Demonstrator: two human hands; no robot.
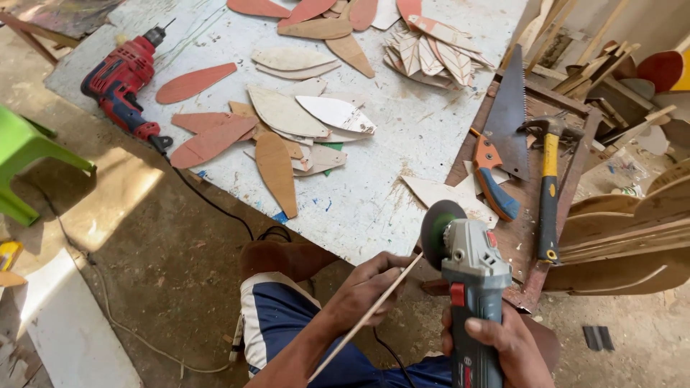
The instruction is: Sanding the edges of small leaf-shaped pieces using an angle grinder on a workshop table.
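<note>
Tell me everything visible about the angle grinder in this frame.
The angle grinder has a grey metal head, a dark blue-green body and red details, including a red switch on top. Its dark round disc sits at the head's left side, facing left, upright and edge-on to the camera. The right hand grips the body from below. The tool is held in the air, nose pointing away toward the white worktable. The left hand holds a thin wood piece whose far end meets the disc. A black cord trails below.
</note>
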